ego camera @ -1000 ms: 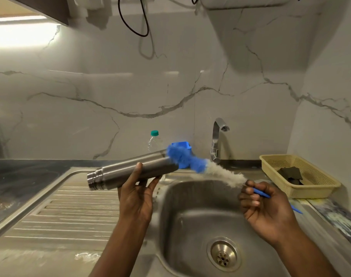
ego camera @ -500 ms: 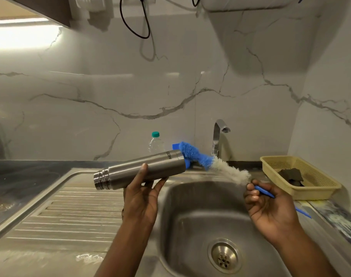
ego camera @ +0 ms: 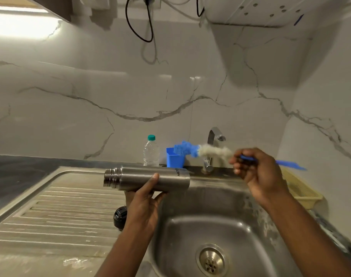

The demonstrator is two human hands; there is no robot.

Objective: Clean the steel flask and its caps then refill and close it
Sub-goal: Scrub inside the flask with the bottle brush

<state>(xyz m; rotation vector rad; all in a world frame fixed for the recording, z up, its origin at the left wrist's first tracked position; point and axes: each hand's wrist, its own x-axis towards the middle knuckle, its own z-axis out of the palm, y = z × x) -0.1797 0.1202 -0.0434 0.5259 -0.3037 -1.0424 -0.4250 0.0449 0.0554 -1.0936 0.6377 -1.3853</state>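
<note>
Now we hold the flask (ego camera: 146, 178) on its side in our left hand (ego camera: 143, 208), above the seam where the drainboard (ego camera: 56, 212) meets the sink (ego camera: 206, 232). Our fingers curl under its barrel and the thumb (ego camera: 153, 179) presses over the near side, so the hand is wrapped closed around the middle of the body. The stepped, ridged end points left over the drainboard; the other end, with lettering near it, points right toward the sink. We cannot tell from this angle which end is the mouth.

Our right hand (ego camera: 256, 172) is raised over the far right edge of the sink, closed in a fist around the blue handle of a brush (ego camera: 210, 151). The handle sticks out to the right past our knuckles, and the bristles, white near the hand and blue at the tip, reach left. The brush is blurred and lies clear of the flask, above and to the right of it, with its tip in front of a blue cup (ego camera: 174, 159).

A black cap (ego camera: 120, 217) sits on the drainboard just left of our left wrist, partly hidden by it. Behind the flask a bottle (ego camera: 151, 151) with a green lid stands at the wall, beside the cup. The tap (ego camera: 214, 140) rises behind the brush, and a yellow basket (ego camera: 302, 188) rests right of the sink.
</note>
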